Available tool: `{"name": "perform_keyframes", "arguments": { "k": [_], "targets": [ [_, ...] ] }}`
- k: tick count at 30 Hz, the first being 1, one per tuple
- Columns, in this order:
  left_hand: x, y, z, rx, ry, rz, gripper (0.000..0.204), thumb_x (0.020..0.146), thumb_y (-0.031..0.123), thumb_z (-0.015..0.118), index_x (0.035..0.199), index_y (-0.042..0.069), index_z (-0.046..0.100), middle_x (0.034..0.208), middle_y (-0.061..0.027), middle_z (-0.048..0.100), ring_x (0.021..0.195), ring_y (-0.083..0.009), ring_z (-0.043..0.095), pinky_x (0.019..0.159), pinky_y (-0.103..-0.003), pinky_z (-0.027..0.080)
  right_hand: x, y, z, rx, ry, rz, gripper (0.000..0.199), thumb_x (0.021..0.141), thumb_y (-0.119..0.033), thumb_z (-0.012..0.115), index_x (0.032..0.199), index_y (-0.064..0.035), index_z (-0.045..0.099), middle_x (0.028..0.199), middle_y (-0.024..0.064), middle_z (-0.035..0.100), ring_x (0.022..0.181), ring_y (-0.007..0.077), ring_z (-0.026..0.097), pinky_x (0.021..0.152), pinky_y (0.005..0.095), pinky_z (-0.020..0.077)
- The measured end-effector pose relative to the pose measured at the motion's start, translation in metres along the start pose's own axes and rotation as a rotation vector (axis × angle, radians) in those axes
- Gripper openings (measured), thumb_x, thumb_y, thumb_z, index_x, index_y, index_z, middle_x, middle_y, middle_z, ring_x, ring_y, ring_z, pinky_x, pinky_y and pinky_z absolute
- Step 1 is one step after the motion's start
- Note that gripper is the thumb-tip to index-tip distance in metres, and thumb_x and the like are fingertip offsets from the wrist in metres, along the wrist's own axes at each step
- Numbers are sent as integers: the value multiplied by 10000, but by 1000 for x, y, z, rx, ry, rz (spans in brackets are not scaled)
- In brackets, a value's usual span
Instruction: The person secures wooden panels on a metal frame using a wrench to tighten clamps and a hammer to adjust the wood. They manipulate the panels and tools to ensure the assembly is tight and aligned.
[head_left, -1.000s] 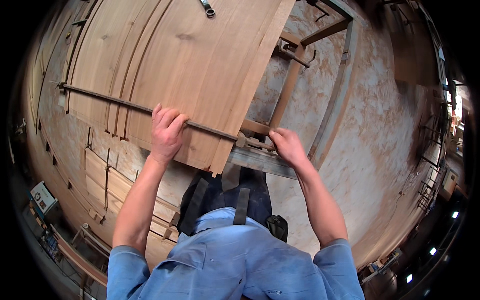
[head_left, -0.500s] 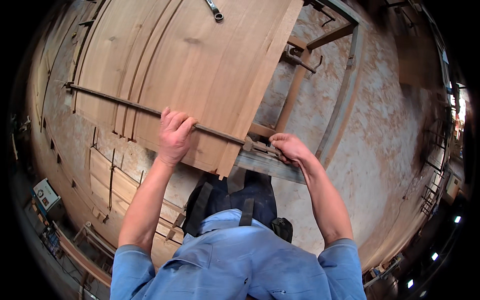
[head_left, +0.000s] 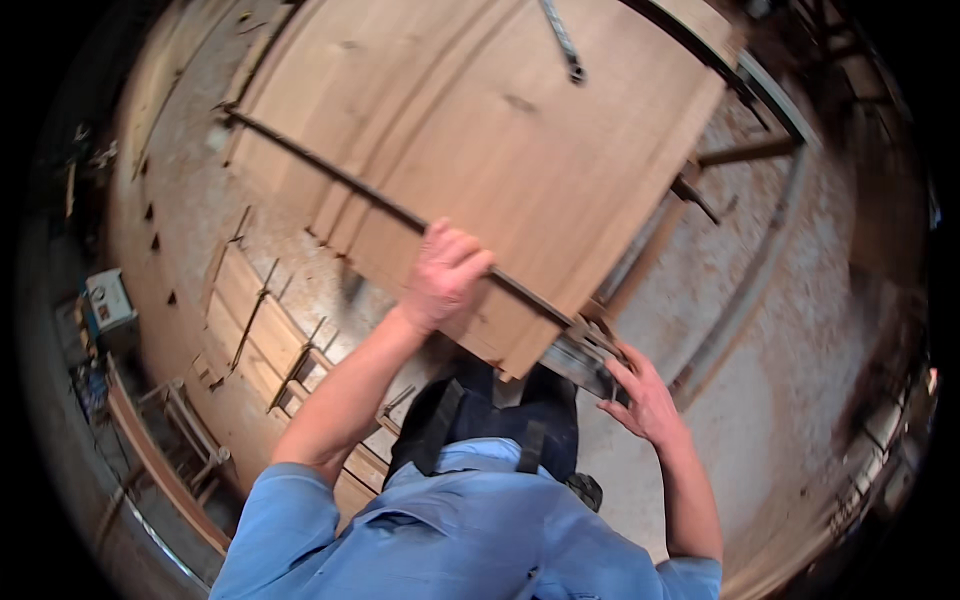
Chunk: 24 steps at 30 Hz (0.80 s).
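A wide wooden panel (head_left: 560, 170) made of joined boards lies in front of me. Across its near end runs a long bar clamp (head_left: 340, 178), its screw end (head_left: 596, 335) at the panel's right corner. My left hand (head_left: 445, 277) is closed round the clamp's bar, knuckles up. Just beside the screw end, my right hand (head_left: 640, 395) has its fingers spread and thumb apart, holding nothing. A metal wrench (head_left: 563, 45) rests on the panel's far part.
A second dark clamp bar (head_left: 690, 38) crosses the panel's far right. Under and beside the panel stands a frame (head_left: 765, 235), with a clamp handle (head_left: 700, 200) jutting out. Clamped boards (head_left: 265, 320) lie low at left, near a white-and-blue box (head_left: 110, 300).
My right hand has let go of the clamp's screw end and opened. My left hand stays on the bar. The whole view has swung, shifting the panel toward the right.
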<state>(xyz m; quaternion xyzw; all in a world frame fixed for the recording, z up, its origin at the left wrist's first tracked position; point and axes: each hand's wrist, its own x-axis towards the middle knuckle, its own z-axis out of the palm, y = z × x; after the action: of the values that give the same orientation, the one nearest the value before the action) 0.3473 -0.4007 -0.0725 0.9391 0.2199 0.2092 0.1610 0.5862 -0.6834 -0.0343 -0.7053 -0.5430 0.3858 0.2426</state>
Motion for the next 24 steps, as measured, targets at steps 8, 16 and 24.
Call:
{"name": "perform_keyframes", "arguments": {
  "k": [8, 16, 24],
  "targets": [
    [-4, 1, 0, -13, 28, -25, 144, 762, 120, 676, 904, 138, 668, 900, -14, 602, 953, -194, 586, 1073, -439, 367, 26, 24, 18, 293, 314, 475, 193, 925, -147, 581, 903, 35, 640, 833, 145, 681, 689, 195, 627, 633, 299, 500],
    [-4, 1, 0, -30, 33, -26, 141, 759, 122, 678, 897, 146, 665, 893, -10, 601, 949, -188, 587, 1068, -440, 371, 65, 57, 27, 736, 84, 827, 266, 938, -224, 576, 997, 35, 596, 646, 52, 565, 575, 108, 517, 506, 255, 415],
    [-4, 0, 2, -51, 58, -23, 151, 745, 117, 676, 894, 140, 663, 912, -14, 603, 968, -195, 585, 1068, -448, 374, 34, 72, 31, 699, 46, 562, 297, 978, -173, 537, 1162, 43, 623, 937, 102, 689, 896, 153, 632, 795, 306, 518]
  ]
}}
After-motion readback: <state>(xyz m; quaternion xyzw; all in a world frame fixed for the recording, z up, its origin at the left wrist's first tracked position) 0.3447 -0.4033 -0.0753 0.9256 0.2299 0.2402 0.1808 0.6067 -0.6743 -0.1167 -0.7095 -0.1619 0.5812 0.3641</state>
